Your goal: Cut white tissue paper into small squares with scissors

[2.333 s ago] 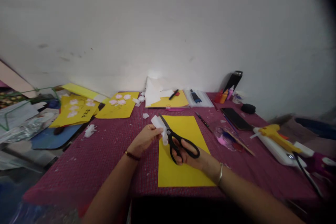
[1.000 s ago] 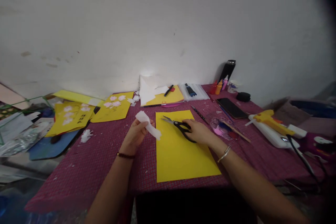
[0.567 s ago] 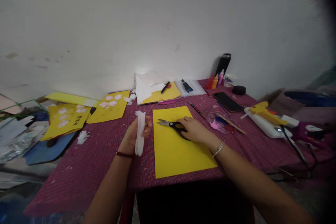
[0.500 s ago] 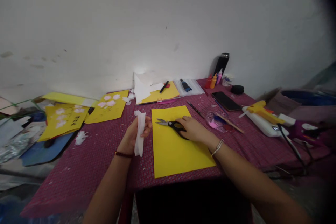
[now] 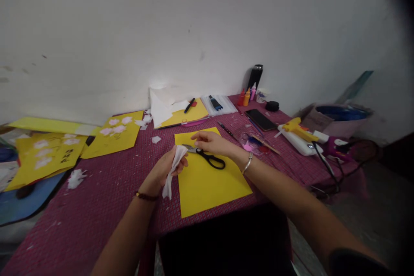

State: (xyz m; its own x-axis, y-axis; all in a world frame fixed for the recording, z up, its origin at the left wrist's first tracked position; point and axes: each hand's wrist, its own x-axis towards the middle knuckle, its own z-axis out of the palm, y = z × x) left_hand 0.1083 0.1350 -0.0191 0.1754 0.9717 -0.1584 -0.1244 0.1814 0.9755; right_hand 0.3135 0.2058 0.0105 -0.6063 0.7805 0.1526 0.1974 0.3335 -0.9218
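Observation:
My left hand [image 5: 166, 166] is closed around a folded strip of white tissue paper [image 5: 174, 170], its loose end hanging down. Black-handled scissors [image 5: 210, 158] lie on a sheet of yellow paper [image 5: 210, 192], blades pointing left towards the tissue. The blade tips come close to my left fingers; whether they touch cannot be made out. Just above the scissors, my right hand [image 5: 210, 142] hovers with thumb and forefinger apart and nothing visible between them. A small white paper piece [image 5: 156, 139] rests on the tablecloth beyond my left hand.
Yellow sheets with pinkish-white flowers [image 5: 116, 133] lie to the left, near a crumpled white paper clump [image 5: 76, 178]. Towards the right are a pen [image 5: 228, 130], a phone [image 5: 261, 119], a yellow glue gun [image 5: 299, 129] and paint bottles [image 5: 247, 97]. A black flask [image 5: 255, 76] stands by the wall.
My right hand has let go of the scissors' handles and moved left, above the blades. The tissue strip has tilted. A small white piece now lies on the cloth. The view has shifted right.

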